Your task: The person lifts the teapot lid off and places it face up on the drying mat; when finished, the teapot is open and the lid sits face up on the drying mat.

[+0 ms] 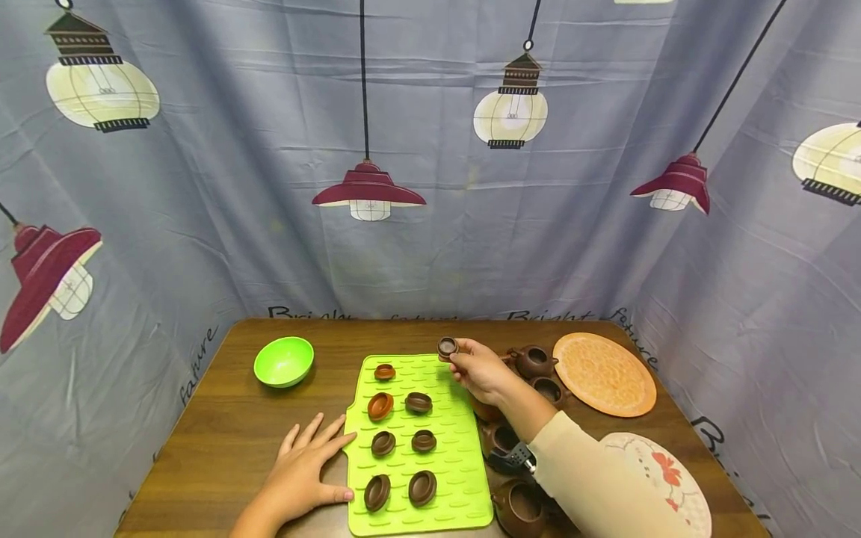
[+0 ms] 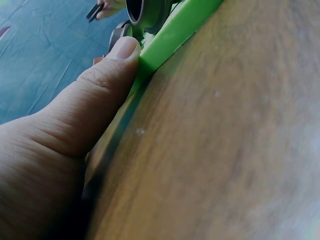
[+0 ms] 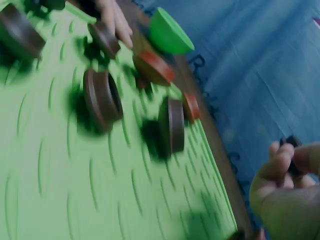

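My right hand (image 1: 480, 372) pinches a small dark brown teapot lid (image 1: 447, 347) above the far right part of a light green mat (image 1: 457, 478). My left hand (image 1: 303, 467) lies spread on the table, fingertips and thumb at the mat's left edge. In the left wrist view the thumb (image 2: 95, 95) touches that edge. Several lids rest on the mat in two columns: a small orange-brown lid (image 1: 385, 372), a larger orange-brown lid (image 1: 380, 406), and dark ones such as this lid (image 1: 422, 488). In the right wrist view the fingers (image 3: 280, 167) hold the lid, mostly hidden.
Several brown teapots without lids, among them one teapot (image 1: 523, 508), stand along the mat's right side, partly under the right forearm. A green bowl (image 1: 284, 362) stands at the back left. An orange round placemat (image 1: 604, 373) and a white patterned one (image 1: 662, 478) lie at the right.
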Demonstrator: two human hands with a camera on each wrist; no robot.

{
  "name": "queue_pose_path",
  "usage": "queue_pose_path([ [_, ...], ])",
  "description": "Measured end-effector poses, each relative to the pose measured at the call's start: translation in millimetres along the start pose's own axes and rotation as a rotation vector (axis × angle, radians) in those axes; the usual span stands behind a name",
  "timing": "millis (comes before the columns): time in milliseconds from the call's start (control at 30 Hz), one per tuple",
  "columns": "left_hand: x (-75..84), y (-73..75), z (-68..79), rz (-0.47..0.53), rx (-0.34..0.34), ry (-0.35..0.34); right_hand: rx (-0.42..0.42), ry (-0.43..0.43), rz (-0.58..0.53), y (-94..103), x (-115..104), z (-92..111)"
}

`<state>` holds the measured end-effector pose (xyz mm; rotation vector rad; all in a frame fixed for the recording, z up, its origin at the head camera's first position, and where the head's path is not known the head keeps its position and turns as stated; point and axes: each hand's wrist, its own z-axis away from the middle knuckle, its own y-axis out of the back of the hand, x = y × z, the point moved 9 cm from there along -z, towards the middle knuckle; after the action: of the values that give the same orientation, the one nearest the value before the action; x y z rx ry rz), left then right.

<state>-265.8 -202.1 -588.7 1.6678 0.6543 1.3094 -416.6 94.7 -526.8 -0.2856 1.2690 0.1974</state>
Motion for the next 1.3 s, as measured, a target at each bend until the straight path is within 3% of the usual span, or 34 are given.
queue_pose_path([
  [233, 1.0, 2.4, -1.4, -0.004, 0.004, 0.000, 0.052, -0.087, 0.112, -26.5, 10.4, -13.9],
  [533, 3.3, 0.1, -2.1, -0.010, -0.001, -0.003, 0.094, -0.095, 0.377, -40.1, 24.4, -28.1],
  [900, 10.1, 1.0, -8.2, -0.004, 0.031, -0.037, 0.128, -0.141, 0.468, -37.2, 24.9, -24.3],
  [1167, 7.9, 0.1, -13.8, -0.007, 0.015, -0.035, 0.177, -0.132, 0.414, -27.9, 20.5, -22.1],
  [1300, 5.0, -3.3, -14.3, -0.004, 0.001, -0.019, 0.192, -0.128, 0.459, -20.9, 12.6, -14.6],
])
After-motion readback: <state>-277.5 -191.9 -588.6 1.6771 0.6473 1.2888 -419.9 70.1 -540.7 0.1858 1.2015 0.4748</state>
